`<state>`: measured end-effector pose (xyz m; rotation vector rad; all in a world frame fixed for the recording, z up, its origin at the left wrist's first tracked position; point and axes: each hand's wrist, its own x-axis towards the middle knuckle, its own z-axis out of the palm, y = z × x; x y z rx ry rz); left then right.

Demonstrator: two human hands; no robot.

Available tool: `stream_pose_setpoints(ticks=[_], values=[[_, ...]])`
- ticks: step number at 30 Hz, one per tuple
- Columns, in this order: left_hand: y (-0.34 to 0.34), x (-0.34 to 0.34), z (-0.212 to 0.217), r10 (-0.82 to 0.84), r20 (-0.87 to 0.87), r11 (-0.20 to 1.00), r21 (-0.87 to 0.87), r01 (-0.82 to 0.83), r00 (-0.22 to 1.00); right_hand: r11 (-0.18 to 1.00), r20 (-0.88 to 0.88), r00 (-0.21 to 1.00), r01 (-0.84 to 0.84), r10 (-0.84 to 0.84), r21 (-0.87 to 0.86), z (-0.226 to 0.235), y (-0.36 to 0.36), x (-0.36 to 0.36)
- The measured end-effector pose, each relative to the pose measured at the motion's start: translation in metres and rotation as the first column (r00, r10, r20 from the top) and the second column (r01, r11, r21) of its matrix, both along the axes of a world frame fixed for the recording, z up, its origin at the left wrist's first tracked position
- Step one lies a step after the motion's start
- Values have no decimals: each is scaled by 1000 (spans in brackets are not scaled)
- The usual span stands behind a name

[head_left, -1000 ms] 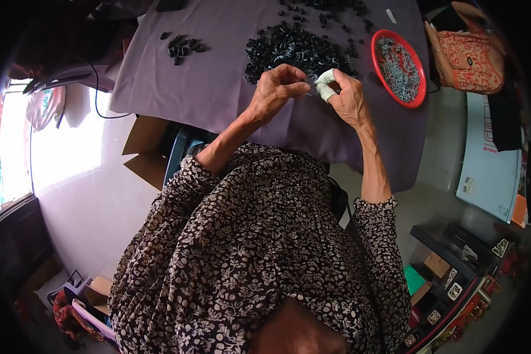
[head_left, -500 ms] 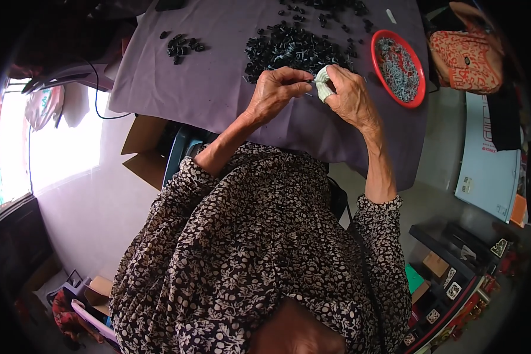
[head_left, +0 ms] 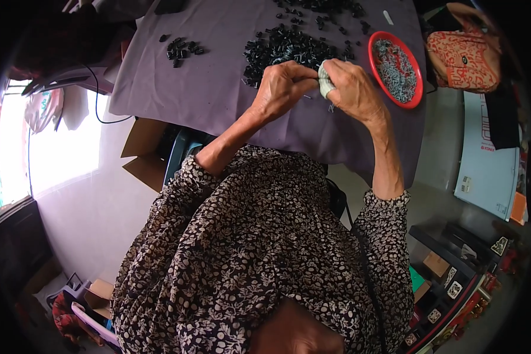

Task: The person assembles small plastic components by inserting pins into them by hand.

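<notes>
Looking from the near edge outward, a dark flowered blouse fills the lower part of the view, and both forearms are stretched forward over a table draped in a purple cloth. Just past the table's near edge, the left hand and the right hand are brought together, nearly touching. A small pale green-white piece is pinched in the right hand's curled fingers. The left hand's fingertips are closed against that same piece, though whether anything tiny is held between them can't really be told.

So it looks like a fitting or threading step is being worked on, mid-way. For the next bit, a steady pinch and fine fingertip alignment would probably be needed.

Right behind the hands, a heap of small black parts is spread out, and a red bowl of greyish bits is set to the right. Farther left, a smaller black cluster is lying.
</notes>
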<state>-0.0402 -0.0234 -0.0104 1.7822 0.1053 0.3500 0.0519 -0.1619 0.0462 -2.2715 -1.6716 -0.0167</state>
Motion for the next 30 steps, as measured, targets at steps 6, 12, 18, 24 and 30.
stream_pose_setpoints(ticks=[6,12,18,24,30], values=[[5,16,14,-39,-15,998,-44,38,999,983,-298,943,171,-146,62,13,-3,21],[5,19,8,-62,-83,980,-193,45,995,948,-564,797,310,-218,72,2,-7,21],[-3,24,8,-121,-118,877,-477,50,986,944,-483,848,310,-220,114,1,-4,22],[-14,23,2,-125,-88,824,-564,54,988,940,-533,816,325,-223,104,-12,-16,24],[-15,21,3,-145,-51,805,-586,89,988,913,-745,655,372,-130,168,-12,-22,18]])
